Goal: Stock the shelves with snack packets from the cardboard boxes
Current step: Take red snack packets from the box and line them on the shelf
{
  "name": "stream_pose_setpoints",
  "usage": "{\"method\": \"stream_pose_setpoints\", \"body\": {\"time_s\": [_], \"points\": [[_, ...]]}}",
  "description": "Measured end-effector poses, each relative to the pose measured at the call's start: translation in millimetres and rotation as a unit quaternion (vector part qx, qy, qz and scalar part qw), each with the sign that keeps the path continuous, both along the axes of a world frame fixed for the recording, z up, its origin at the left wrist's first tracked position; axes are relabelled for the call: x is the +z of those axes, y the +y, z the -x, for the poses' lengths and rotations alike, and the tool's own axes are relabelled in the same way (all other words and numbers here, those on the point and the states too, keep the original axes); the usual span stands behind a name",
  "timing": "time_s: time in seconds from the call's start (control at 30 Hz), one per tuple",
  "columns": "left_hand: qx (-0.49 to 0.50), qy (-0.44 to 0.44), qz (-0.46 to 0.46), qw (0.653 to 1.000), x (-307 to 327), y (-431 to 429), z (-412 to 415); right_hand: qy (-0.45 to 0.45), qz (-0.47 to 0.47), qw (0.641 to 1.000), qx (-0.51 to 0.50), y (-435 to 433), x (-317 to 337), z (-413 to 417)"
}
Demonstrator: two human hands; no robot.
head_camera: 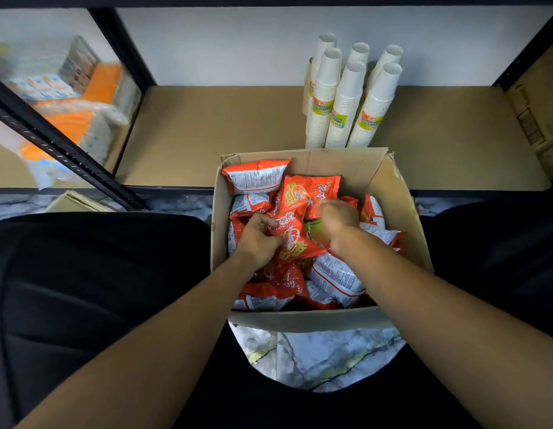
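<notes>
An open cardboard box (395, 193) stands on the floor between my knees, filled with several orange snack packets (256, 178). Both hands are down inside it. My left hand (258, 238) grips the edge of an orange packet (295, 243) lying in the middle of the pile. My right hand (335, 218) curls its fingers round another orange packet (312, 191) farther back. The brown shelf board (207, 131) lies just beyond the box, at floor level.
Stacks of white paper cups (346, 97) stand on the shelf behind the box. Black shelf posts (123, 44) frame the bay. Wrapped orange goods (83, 119) fill the bay at the left, and a brown carton (538, 103) sits at the right. A marble-patterned floor (324, 357) shows below.
</notes>
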State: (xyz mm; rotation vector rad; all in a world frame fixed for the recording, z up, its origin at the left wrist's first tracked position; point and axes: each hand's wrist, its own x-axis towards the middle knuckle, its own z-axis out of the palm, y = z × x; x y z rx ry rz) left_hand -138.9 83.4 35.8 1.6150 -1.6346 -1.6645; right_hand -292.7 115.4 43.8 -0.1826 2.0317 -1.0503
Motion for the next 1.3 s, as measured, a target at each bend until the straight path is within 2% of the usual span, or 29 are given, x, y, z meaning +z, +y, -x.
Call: {"method": "stream_pose_setpoints", "body": {"time_s": [0.13,0.23,0.3,0.4,0.57,0.67,0.9,1.1,1.3], "points": [[-0.051,-0.008,-0.036,0.998,-7.4,-0.3,-2.0,-0.089,-0.012,0.992,-0.083,-9.4,3.6,10.3],[-0.032,0.0,-0.025,0.999,-9.2,-1.8,-1.1,-0.182,-0.019,0.976,-0.116,-14.9,6.2,16.4],[-0.009,0.016,-0.032,0.999,-5.6,-7.4,-1.9,-0.235,-0.02,0.966,-0.104,-14.9,6.8,14.9],[-0.001,0.044,-0.034,0.998,0.4,-16.5,-5.0,-0.274,0.004,0.959,-0.071,-18.4,5.5,7.3],[-0.02,0.045,-0.033,0.998,3.4,-19.8,-14.8,-0.302,0.062,0.945,-0.104,-36.4,0.7,-3.0],[-0.011,0.044,-0.024,0.999,4.3,-19.4,-19.7,-0.255,0.063,0.96,-0.099,-39.6,-1.5,-7.6],[-0.022,0.096,0.043,0.994,40.6,-24.6,-20.9,-0.053,0.122,0.989,-0.07,-24.9,-0.7,5.9],[-0.052,0.151,0.088,0.983,94.1,-25.2,-26.1,-0.004,0.179,0.984,-0.007,1.2,33.0,9.9],[-0.023,0.204,0.149,0.967,155.9,-21.9,-36.2,0.077,0.23,0.967,0.071,33.7,112.5,2.4]]}}
